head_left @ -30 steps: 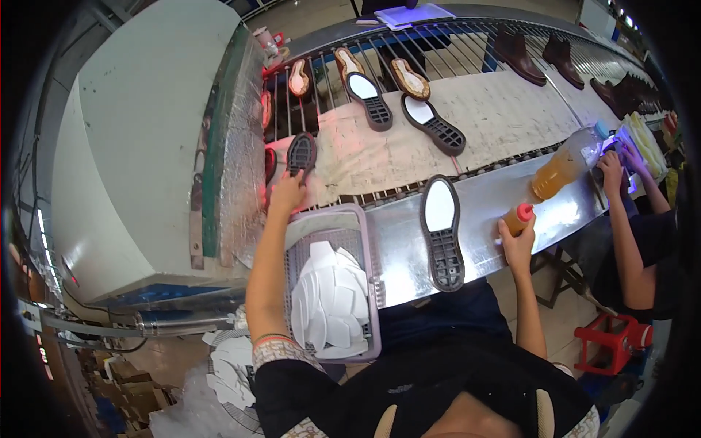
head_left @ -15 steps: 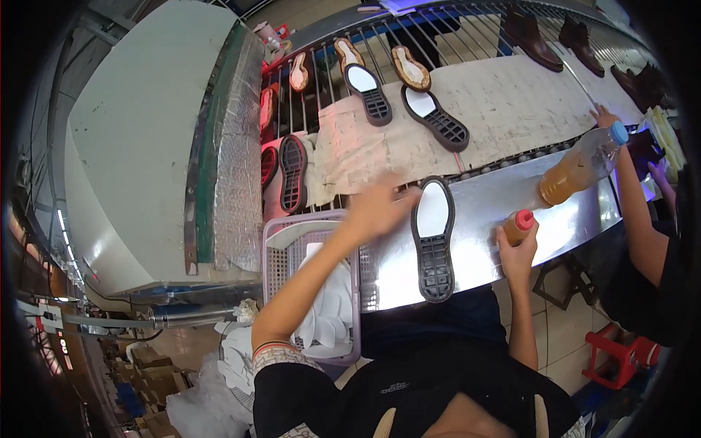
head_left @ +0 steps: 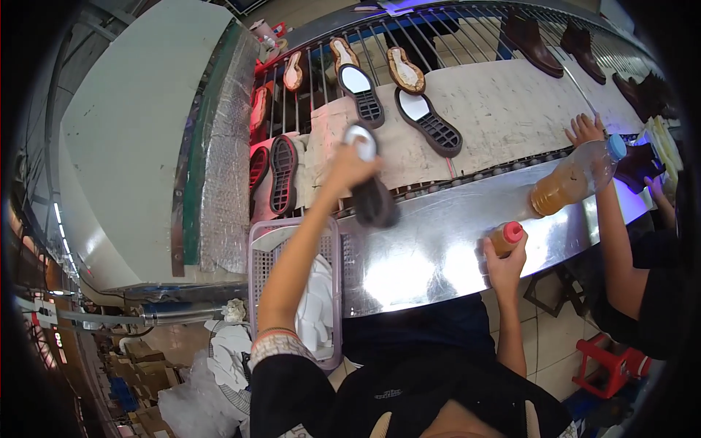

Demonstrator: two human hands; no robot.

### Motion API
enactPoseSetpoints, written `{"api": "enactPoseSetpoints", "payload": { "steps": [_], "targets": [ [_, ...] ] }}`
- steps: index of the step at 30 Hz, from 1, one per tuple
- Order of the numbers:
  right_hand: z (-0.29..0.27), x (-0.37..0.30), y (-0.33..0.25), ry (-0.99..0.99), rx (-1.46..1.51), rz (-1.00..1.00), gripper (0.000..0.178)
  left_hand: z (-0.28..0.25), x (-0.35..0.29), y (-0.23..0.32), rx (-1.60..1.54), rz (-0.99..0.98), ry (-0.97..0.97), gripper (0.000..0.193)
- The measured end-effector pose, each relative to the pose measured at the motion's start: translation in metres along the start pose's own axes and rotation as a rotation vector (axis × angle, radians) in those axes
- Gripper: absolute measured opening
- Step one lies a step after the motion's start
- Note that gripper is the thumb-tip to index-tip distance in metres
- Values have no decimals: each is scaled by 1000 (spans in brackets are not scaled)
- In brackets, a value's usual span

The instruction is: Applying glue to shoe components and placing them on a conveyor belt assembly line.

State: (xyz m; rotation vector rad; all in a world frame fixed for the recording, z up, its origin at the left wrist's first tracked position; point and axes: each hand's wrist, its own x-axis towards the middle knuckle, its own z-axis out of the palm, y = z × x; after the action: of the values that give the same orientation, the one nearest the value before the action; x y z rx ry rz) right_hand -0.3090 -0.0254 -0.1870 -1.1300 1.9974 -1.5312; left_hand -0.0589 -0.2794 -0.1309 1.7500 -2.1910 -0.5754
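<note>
My left hand (head_left: pixel 352 167) grips a black shoe sole (head_left: pixel 375 203) with a white pad in its upper half, held over the near edge of the conveyor; motion blurs it. Around a small squeeze bottle (head_left: pixel 505 237) of amber liquid with a red cap, the fingers of my right hand (head_left: pixel 504 264) are closed, over the shiny metal table (head_left: pixel 409 255). Beyond my left hand, a sole with a white heel pad (head_left: pixel 362 95) and a similar sole (head_left: pixel 429 123) lie on the cloth. Another black sole (head_left: pixel 283 175), with no white pad showing, lies to the left.
A lilac basket (head_left: pixel 336 292) of white pads stands left of the table. Tan insole pieces (head_left: pixel 405 71) and brown boots (head_left: pixel 538 45) rest on the roller conveyor. At the right are a large bottle (head_left: pixel 569 182) and a co-worker's hand (head_left: pixel 584 130). A grey machine housing (head_left: pixel 146 146) fills the left.
The black sole has left the metal table and moved up and left in my left hand, which was empty beside it before. My right hand still holds the squeeze bottle.
</note>
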Motion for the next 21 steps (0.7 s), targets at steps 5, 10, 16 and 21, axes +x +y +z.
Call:
{"api": "enactPoseSetpoints", "payload": {
  "steps": [5,10,16,21],
  "targets": [
    [1,-2,7,13,-3,34,45,-39,84,-100,239,-194,-11,78],
    [6,-3,7,43,-56,58,45,-14,103,-140,316,-213,-197,79],
    [0,-15,36,70,-90,53,47,-33,108,-141,321,39,13,61],
    [3,-19,27,60,-162,48,60,-32,130,-147,287,66,-18,58]
  ]
}}
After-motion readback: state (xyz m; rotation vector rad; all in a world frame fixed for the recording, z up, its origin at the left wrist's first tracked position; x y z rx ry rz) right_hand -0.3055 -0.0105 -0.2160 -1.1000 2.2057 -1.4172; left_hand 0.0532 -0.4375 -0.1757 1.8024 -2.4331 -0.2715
